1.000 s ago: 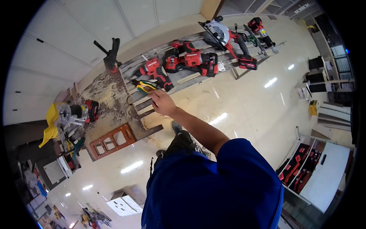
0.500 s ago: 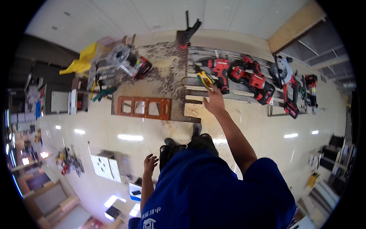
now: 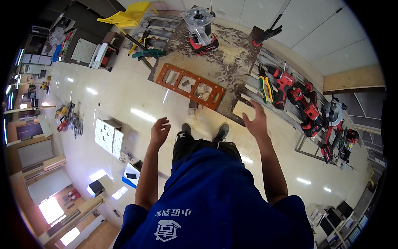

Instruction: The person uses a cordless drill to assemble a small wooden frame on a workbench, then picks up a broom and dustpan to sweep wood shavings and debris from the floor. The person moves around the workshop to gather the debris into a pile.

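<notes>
My right hand [image 3: 257, 120] is raised with fingers spread and holds nothing; it hovers next to a pale wood block [image 3: 243, 110] at the edge of a low pallet bench [image 3: 232, 62] dusted with sawdust. My left hand [image 3: 159, 130] is also empty and open, held over the glossy floor. Beyond the right hand lie yellow-handled pliers [image 3: 264, 85] and a red cordless drill [image 3: 284, 81]. An orange wooden frame [image 3: 188, 85] with several cutouts lies on the bench ahead of my shoes [image 3: 222, 132].
A red router [image 3: 201, 29] with a clear base stands at the bench's far side. More red power tools [image 3: 306, 103] and a circular saw [image 3: 331, 118] sit to the right. A white box [image 3: 110, 135] is on the floor left, a yellow chair [image 3: 126, 16] farther off.
My right hand has drawn back from the yellow-handled tool on the bench and is now empty in the air. My left hand has come up. The view has swung round.
</notes>
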A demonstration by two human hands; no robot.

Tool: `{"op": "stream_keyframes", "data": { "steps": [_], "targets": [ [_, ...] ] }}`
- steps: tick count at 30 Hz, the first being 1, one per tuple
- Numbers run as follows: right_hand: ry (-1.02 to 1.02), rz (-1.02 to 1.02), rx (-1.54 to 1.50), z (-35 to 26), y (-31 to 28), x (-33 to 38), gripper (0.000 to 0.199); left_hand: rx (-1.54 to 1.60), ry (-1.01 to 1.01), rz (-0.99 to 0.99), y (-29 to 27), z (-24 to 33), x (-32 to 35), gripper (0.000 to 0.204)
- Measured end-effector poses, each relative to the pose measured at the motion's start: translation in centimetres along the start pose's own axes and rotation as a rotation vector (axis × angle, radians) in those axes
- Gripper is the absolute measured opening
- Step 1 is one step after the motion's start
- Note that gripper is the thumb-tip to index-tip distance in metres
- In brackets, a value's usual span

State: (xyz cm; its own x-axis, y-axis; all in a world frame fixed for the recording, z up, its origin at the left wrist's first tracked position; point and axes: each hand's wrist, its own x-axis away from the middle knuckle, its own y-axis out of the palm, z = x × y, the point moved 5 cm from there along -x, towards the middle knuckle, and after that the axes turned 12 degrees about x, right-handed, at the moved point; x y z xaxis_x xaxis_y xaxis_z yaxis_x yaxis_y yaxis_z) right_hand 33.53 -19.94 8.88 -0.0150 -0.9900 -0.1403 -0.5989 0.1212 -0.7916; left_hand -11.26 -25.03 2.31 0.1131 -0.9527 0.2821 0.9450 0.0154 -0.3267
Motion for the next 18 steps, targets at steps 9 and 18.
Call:
{"op": "stream_keyframes", "data": {
  "steps": [9,18],
  "targets": [
    [-0.102,-0.315,0.480,-10.8,10.1,-4.6,0.115,-0.308,0.458,-0.184,-4.2,10.5,-11.4,0.055],
    [0.072,-0.195,0.480,-12.2,10.1,-4.3,0.096,-0.232,0.565,-0.149,-9.5,10.1,-20.7,0.043]
  ]
}}
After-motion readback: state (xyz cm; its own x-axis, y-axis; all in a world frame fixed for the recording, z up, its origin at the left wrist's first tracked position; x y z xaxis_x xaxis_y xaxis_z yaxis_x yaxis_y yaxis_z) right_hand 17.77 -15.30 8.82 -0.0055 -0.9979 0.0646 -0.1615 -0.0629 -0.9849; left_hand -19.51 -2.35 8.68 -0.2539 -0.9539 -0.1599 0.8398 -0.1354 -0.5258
